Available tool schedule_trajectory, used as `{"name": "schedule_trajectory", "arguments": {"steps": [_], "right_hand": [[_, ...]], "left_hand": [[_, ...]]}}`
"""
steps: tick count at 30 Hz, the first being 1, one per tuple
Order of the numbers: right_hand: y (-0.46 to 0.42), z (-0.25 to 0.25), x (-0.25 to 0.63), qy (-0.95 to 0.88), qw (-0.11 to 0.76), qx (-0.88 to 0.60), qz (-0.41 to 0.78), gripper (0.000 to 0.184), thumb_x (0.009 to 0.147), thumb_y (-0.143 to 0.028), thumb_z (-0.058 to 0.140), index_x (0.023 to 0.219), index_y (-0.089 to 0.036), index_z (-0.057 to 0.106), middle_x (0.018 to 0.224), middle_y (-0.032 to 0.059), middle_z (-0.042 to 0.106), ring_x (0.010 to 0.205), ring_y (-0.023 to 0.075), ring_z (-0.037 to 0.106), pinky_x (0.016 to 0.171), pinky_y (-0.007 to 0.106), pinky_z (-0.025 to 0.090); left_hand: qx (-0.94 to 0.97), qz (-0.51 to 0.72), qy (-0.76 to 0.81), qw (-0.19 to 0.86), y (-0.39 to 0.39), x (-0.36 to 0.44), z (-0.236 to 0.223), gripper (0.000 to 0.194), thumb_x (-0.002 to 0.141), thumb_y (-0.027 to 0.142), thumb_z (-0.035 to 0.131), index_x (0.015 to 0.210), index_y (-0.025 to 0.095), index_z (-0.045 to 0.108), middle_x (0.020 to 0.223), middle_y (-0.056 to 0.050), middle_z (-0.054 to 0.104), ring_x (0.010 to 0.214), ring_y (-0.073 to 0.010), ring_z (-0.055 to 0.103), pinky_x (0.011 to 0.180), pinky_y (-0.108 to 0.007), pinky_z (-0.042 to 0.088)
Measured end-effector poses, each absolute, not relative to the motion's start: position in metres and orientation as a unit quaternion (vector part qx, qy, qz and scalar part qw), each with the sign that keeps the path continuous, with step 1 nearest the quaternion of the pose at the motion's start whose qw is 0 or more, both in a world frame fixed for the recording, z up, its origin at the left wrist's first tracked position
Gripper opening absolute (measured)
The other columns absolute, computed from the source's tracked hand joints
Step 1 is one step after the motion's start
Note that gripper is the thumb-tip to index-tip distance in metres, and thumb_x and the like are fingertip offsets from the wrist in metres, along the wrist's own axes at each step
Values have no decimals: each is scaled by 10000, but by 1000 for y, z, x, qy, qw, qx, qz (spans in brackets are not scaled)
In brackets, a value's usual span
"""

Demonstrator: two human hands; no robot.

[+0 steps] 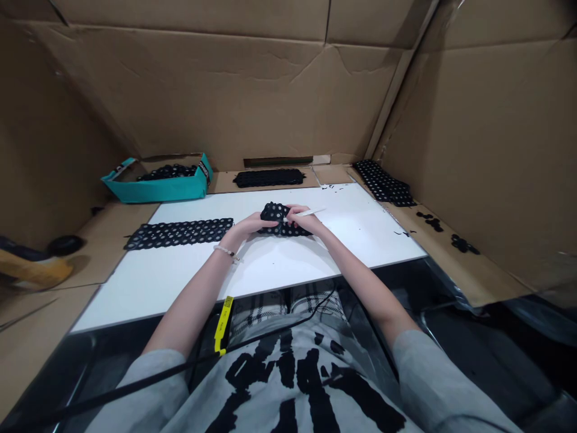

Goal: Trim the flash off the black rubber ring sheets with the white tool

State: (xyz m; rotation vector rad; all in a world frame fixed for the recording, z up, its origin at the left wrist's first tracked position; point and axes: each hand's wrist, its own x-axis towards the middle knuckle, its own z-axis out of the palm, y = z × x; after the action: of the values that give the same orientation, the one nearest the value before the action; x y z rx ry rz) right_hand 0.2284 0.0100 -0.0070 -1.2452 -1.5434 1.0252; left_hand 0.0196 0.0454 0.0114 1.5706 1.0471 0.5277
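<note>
In the head view, a black sheet with rows of round holes (pixel 274 211) is bunched up above the white board. My left hand (pixel 253 224) is closed on its left side, thumb lying across the front. My right hand (pixel 303 219) grips a slim white pen-like tool (pixel 314 211), its tip at the sheet and its back end pointing right. Those fingers also touch the sheet. Left of my hands, a flat black strip with holes (pixel 180 233) lies on the board. The exact contact at the tool's tip is too small to make out.
A teal open box (pixel 157 189) holding black holed material stands back left. More black pieces lie behind (pixel 269 177) and at right (pixel 383 182). Small black scraps (pixel 463 244) lie on the cardboard. Cardboard walls (pixel 234 90) surround the white board (pixel 360 231). A dark cable (pixel 270 332) crosses my lap.
</note>
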Motion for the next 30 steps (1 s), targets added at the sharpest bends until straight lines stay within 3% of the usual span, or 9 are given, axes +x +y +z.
{"name": "schedule_trajectory", "arguments": {"steps": [7,10,13,18,24,30], "right_hand": [[10,-7,228,-632,429,-508,398,161,705,-267,580,589,-168,631,1375,68,588,934,189,653,818,317,543],[8,-8,225,-651,418,-533,342,136,727,-258,590,621,-189,638,1329,55,612,1151,231,601,1054,374,443],[5,-12,220,-677,399,-541,300,126,759,-259,584,662,-201,638,1297,58,615,1243,232,550,1145,379,344],[5,-22,212,-691,401,-542,262,143,785,-283,565,681,-201,620,1246,79,591,1237,226,546,1101,343,379],[10,-22,213,-678,402,-550,276,160,754,-329,589,669,-210,653,1086,41,625,1033,200,607,960,314,455],[11,-12,227,-623,395,-566,368,205,744,-400,595,701,-208,651,675,-17,643,731,168,604,725,275,468]], "left_hand": [[654,223,451,565,51,18,6,651,529,423,892,1092,162,694,1173,-113,731,1134,-320,636,950,-380,507],[649,224,464,559,51,18,4,614,518,418,888,1042,162,698,1147,-110,738,1114,-316,643,921,-371,512],[645,215,478,556,51,18,3,541,521,422,873,961,157,701,1060,-102,755,1063,-313,655,901,-378,511],[653,188,454,576,52,17,6,471,526,393,868,903,155,715,971,-82,761,972,-284,670,879,-368,515],[696,144,445,545,56,9,15,458,548,410,846,927,182,728,1008,-68,767,992,-285,669,838,-333,518],[750,157,462,447,54,7,16,417,566,432,813,901,199,733,959,-46,769,960,-287,666,784,-301,497]]}}
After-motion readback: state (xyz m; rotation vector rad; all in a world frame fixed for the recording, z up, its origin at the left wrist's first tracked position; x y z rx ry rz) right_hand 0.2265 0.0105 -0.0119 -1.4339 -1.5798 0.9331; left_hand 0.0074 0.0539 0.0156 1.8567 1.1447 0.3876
